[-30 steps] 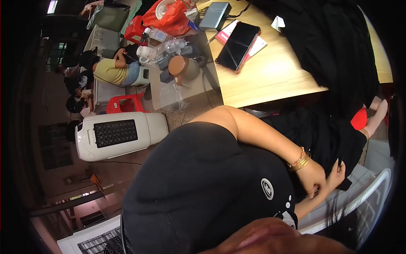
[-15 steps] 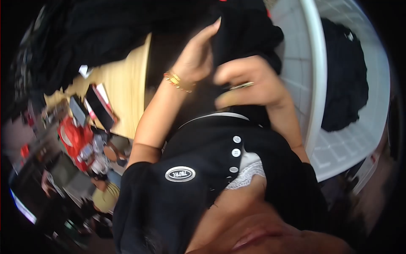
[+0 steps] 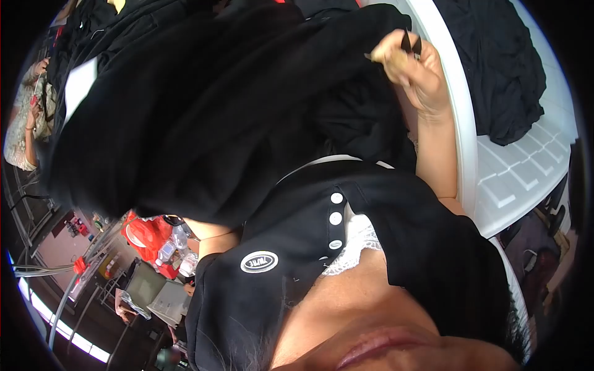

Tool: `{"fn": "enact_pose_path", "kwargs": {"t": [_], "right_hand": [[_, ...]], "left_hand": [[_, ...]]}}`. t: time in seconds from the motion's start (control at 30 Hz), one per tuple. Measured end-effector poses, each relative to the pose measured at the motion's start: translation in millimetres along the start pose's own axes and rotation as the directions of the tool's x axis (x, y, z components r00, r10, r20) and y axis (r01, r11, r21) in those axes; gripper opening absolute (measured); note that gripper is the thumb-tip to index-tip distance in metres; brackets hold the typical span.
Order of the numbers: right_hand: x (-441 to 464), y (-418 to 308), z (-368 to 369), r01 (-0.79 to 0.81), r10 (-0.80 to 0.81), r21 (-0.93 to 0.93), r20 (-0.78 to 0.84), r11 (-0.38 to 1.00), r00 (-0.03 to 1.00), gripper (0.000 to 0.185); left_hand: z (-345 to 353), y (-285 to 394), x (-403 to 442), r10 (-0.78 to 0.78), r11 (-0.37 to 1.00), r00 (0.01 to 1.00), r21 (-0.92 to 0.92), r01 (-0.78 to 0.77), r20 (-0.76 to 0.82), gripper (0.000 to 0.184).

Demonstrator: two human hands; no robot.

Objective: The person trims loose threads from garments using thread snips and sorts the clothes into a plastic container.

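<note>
A large black garment (image 3: 204, 117) spreads across my lap and rises to the left, its left part blurred. My right hand (image 3: 411, 68) is closed at the garment's upper right edge, beside the white bin rim. Two dark pointed blades stick up from between its fingers; they look like thread snips (image 3: 406, 42). Fingertips of that hand lie close to the cloth, but whether they pinch it I cannot tell. Of my left arm only a piece of forearm (image 3: 211, 232) shows below the garment. My left hand is hidden behind the cloth.
A white plastic bin (image 3: 455, 93) stands close at my right, with black cloth (image 3: 495, 68) in it. More dark garments (image 3: 124, 31) lie at the upper left. A red bag (image 3: 147, 235) and another person (image 3: 31, 117) are at the left.
The black garment has been swung out to the left and covers the wooden tabletop and my left hand. My right hand has moved up and right, the snips still in it.
</note>
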State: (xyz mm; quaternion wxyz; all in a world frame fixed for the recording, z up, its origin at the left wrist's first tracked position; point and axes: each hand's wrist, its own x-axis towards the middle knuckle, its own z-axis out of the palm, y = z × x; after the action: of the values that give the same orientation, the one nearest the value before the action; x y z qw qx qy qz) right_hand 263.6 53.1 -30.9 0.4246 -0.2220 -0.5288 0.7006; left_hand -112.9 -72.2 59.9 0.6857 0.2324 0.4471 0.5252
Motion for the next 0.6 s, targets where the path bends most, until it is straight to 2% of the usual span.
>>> {"fn": "enact_pose_path", "kwargs": {"t": [0.03,0.07,0.1,0.17,0.2,0.23,0.27,0.3,0.33,0.37,0.43,0.5,0.53,0.57,0.6], "right_hand": [[0.4,5.5,-0.9,0.015,-0.024,-0.082,-0.115,0.997,0.993,0.018],[0.9,11.2,-2.5,-0.079,0.046,-0.135,-0.236,0.988,0.971,0.024],[3.1,20.1,0.6,-0.085,0.034,-0.15,-0.314,0.985,0.949,0.026],[7.2,43.3,9.6,-0.103,0.008,-0.18,-0.465,0.978,0.885,0.031],[1.4,53.4,0.7,-0.205,0.077,-0.279,-0.409,0.938,0.909,0.036],[-0.4,78.7,-4.5,-0.164,0.052,-0.266,-0.384,0.95,0.922,0.027],[-3.8,85.1,-7.0,-0.226,0.108,-0.351,-0.326,0.909,0.939,0.022],[-8.6,89.6,-9.6,-0.28,0.173,-0.436,-0.269,0.855,0.947,0.018],[-11.6,85.1,-3.6,-0.298,0.206,-0.444,-0.245,0.845,0.947,0.017],[-13.4,79.3,1.7,-0.328,0.258,-0.431,-0.215,0.841,0.942,0.016],[-15.0,65.0,12.1,-0.278,0.257,-0.382,-0.105,0.882,0.961,0.016],[-12.6,48.2,22.2,-0.401,0.43,-0.311,0.027,0.862,0.903,0.016],[-15.4,59.3,25.2,-0.352,0.391,-0.341,0.049,0.872,0.919,0.016],[-16.0,63.8,27.9,-0.349,0.402,-0.365,0.079,0.863,0.912,0.016],[-18.2,70.1,31.1,-0.342,0.404,-0.395,0.083,0.853,0.911,0.016]], "left_hand": [[-3.1,1.7,-5.3,-0.03,0.997,1.0,0.069,0.03,0.002,0.024],[-4.8,2.3,-10.7,-0.069,0.986,0.998,0.154,0.069,-0.005,0.026],[-6.2,3.5,-15.1,-0.104,0.961,0.994,0.255,0.105,-0.018,0.027],[-8.2,8.8,-19.9,-0.176,0.849,0.982,0.494,0.189,-0.073,0.031],[-9.3,12.2,-19.8,-0.202,0.756,0.974,0.615,0.224,-0.107,0.033],[-9.6,15.8,-18.7,-0.216,0.636,0.965,0.728,0.255,-0.149,0.035],[-6.7,18.3,-15.8,-0.194,0.503,0.965,0.826,0.254,-0.179,0.037],[-3.2,19.3,-11.1,-0.146,0.366,0.971,0.901,0.232,-0.191,0.039],[4.6,17.7,-4.6,-0.082,0.241,0.979,0.95,0.199,-0.184,0.041],[15.0,13.8,1.8,0.03,0.201,0.993,0.974,0.104,-0.112,0.043],[37.4,1.1,17.9,0.231,0.181,0.97,0.977,-0.115,0.071,0.037],[67.9,-8.1,37.8,0.177,0.541,0.984,0.837,-0.077,-0.024,0.034],[71.3,-18.7,52.3,0.157,0.634,0.987,0.764,-0.119,0.023,0.027],[79.9,-22.3,68.6,0.11,0.576,0.993,0.811,-0.105,0.051,0.024],[81.8,-32.5,88.9,0.132,0.412,0.99,0.905,-0.1,0.049,0.025]]}}
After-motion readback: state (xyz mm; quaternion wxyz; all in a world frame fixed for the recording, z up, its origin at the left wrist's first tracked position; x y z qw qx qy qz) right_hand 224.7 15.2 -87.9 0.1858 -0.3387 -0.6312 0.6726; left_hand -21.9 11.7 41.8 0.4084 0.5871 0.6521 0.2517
